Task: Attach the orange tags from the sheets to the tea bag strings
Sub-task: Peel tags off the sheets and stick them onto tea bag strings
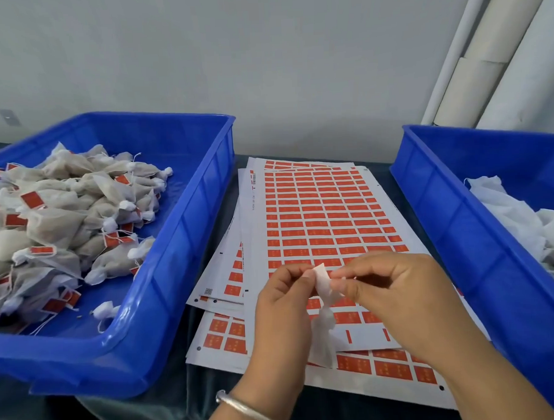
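Low in the frame, my left hand (281, 300) and right hand (397, 295) pinch together on a small white folded tag (322, 279), a limp white mesh tea bag (325, 334) hanging below, held over the work so nothing drops. Beneath lie white sheets of orange rectangular tags (320, 214) on the dark tabletop (170, 405). At left, the blue plastic bin (187, 220) collects tagged bags; at right, another blue bin (460, 221) holds white mesh.

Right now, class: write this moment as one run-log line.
left hand: pinching white tag | right hand: pinching same tag | tea bag: hanging below | sheets: on table | left bin: tagged bags
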